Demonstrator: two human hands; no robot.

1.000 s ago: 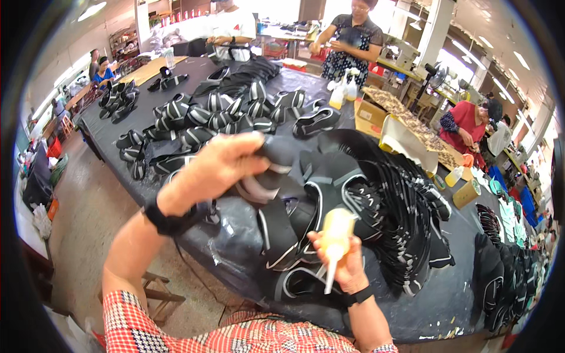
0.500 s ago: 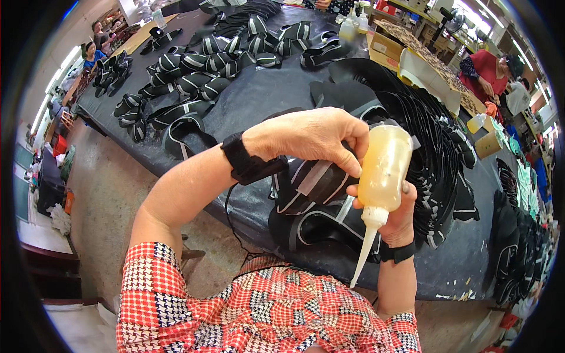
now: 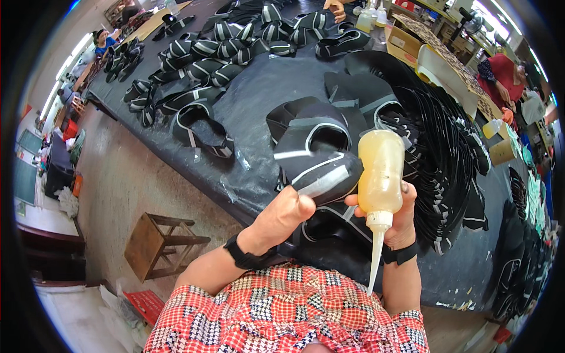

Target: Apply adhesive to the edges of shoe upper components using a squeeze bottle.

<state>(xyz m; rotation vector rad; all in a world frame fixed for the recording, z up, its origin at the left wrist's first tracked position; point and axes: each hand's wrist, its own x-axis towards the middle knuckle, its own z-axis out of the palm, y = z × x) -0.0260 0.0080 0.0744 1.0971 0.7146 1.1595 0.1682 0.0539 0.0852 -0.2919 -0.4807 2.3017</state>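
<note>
"Wood first: what stands far to your left?"

"You have a stool (image 3: 144, 244) on the floor, beside the dark table (image 3: 253, 88). Right of it, on the tabletop, lies a pale-trimmed black loop (image 3: 187, 122)."

"And your left hand (image 3: 279, 215)?"

"It touches the lower edge of a shaped black piece (image 3: 318, 165) with a pale band, in front of you over the near part of the table. Your fingers are mostly hidden, so I can't tell how firmly you have it."

"Your right hand (image 3: 405, 216)?"

"Wrapped round a squeeze bottle (image 3: 381, 167) of yellow liquid, nozzle down, just beside that piece. Further right fans a stack of black pieces (image 3: 438, 141)."

"Which step is this?"

"I'd judge you're positioning piece and bottle; the nozzle tip is clear of the piece. Your next move calls for a sure left hold and a light squeeze, since that tip could drip."
</note>
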